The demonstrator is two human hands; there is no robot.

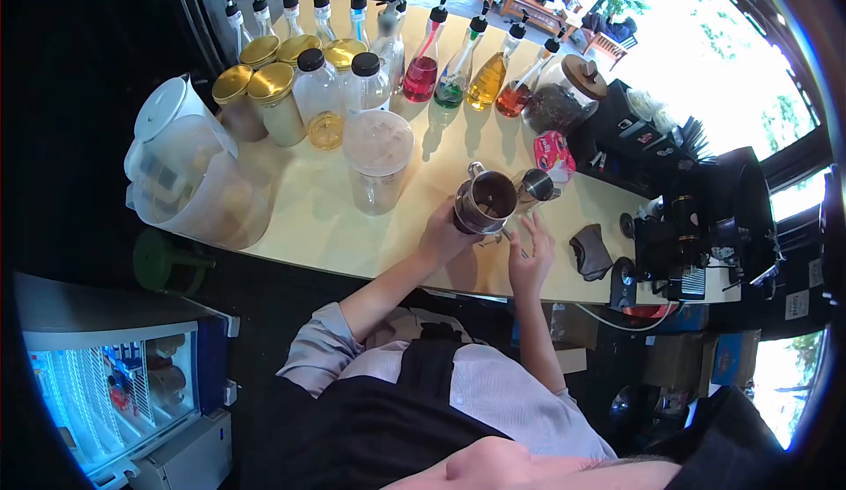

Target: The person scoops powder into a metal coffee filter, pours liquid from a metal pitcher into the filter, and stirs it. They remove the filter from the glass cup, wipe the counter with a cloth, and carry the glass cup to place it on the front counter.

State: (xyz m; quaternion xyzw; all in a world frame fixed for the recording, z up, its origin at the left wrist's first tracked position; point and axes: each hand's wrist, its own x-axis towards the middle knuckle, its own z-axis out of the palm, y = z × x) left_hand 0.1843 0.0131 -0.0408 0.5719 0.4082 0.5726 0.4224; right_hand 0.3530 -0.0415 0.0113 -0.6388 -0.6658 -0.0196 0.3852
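My left hand (445, 236) is wrapped round a stainless steel milk pitcher (484, 211) at the front of the table. The pitcher's mouth faces up toward me, and its inside looks brownish. To the right of it, my right hand (531, 259) is raised with its fingers stretched out. A thin metal piece (515, 241) shows between this hand and the pitcher; what it is I cannot make out. Just beyond my right fingertips stands a small metal measuring cup (536, 185), close beside the pitcher.
Syrup bottles with pumps (421, 76) line the table's back edge. Gold-lidded jars (275, 93), a clear lidded cup (377, 164) and a large plastic jug (198, 190) stand left. A pink packet (553, 153), dark cloth (590, 252) and black espresso machine (683, 243) are right.
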